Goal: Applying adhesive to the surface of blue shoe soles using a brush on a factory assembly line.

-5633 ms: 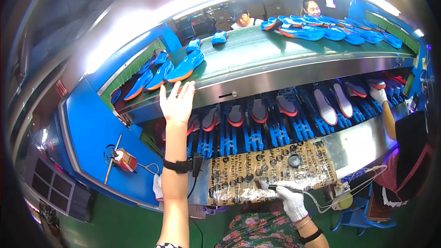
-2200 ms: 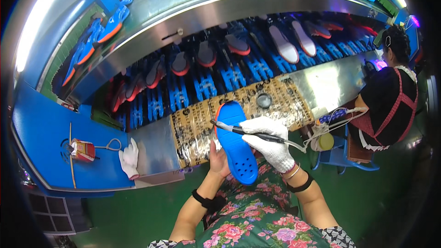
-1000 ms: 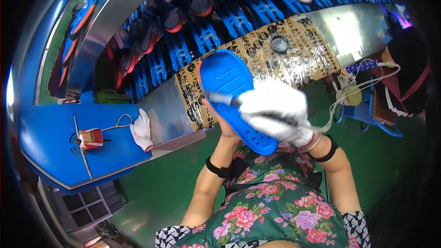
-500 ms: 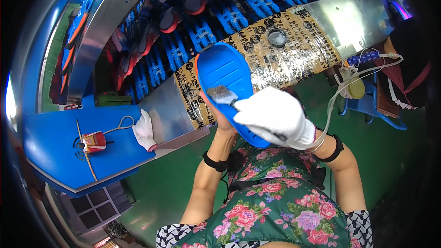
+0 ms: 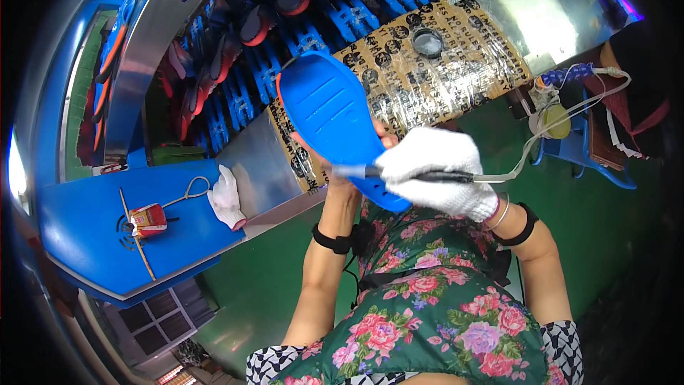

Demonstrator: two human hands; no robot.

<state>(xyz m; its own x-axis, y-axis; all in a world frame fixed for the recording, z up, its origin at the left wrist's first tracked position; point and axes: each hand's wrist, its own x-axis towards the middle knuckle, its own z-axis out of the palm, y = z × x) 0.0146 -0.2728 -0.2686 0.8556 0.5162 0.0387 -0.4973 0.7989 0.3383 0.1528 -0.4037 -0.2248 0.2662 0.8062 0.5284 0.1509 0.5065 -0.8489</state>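
A blue shoe sole (image 5: 326,107) with an orange-red edge lies tilted over my bare left hand (image 5: 338,181), whose fingers and thumb wrap its sides from below. My right hand (image 5: 436,160), in a white knit glove, is closed on a brush (image 5: 445,177) with a dark handle. A thin pale hose (image 5: 516,171) runs from the handle's end. The brush's tip is smeared by motion near the sole's left edge at its narrow middle; whether it touches cannot be told.
Ahead, a metal ledge covered with taped brown paper (image 5: 388,89) holds a small round cup (image 5: 427,43). Racks of blue holders (image 5: 349,25) carry dark, red-edged soles. At left, a blue table (image 5: 85,207) bears a white glove (image 5: 226,199) and a red box (image 5: 148,221). A blue stool (image 5: 570,157) stands right.
The brush has swung from across the sole toward its lower left edge, its handle now lying level. The sole has shifted slightly left and up; left-hand fingertips now show at its right side.
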